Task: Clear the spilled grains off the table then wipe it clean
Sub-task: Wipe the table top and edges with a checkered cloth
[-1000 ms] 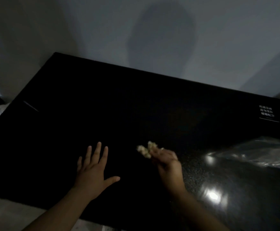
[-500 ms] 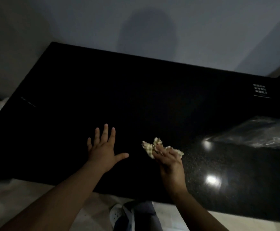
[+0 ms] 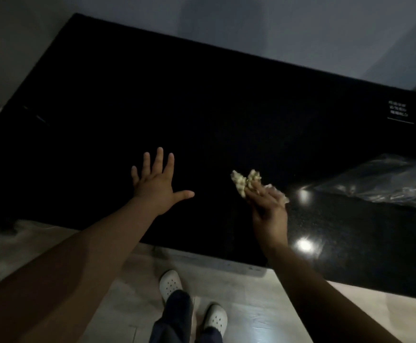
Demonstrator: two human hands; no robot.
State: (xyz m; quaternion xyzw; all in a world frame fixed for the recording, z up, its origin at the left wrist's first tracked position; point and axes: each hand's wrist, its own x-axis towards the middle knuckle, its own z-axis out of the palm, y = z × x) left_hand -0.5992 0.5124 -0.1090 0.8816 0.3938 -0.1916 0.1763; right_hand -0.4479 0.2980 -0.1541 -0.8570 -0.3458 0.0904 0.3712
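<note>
Over the left half of the black table (image 3: 202, 107) the left hand (image 3: 156, 184) is spread flat, fingers straight, holding nothing. Just right of the table's middle, near its front edge, the right hand (image 3: 269, 209) pinches a crumpled pale wad (image 3: 245, 181) (cloth or paper, can't tell) at its fingertips. Probably better to flatten it and sweep toward the clear plastic bag (image 3: 385, 184) at the table's right end. The grains themselves are too dim to spot.

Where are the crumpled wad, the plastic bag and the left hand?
crumpled wad (image 3: 245, 180), head view, pale bunched part at its far end.
plastic bag (image 3: 385, 179), head view, middle of its wrinkled film.
left hand (image 3: 156, 184), head view, back of the hand.
</note>
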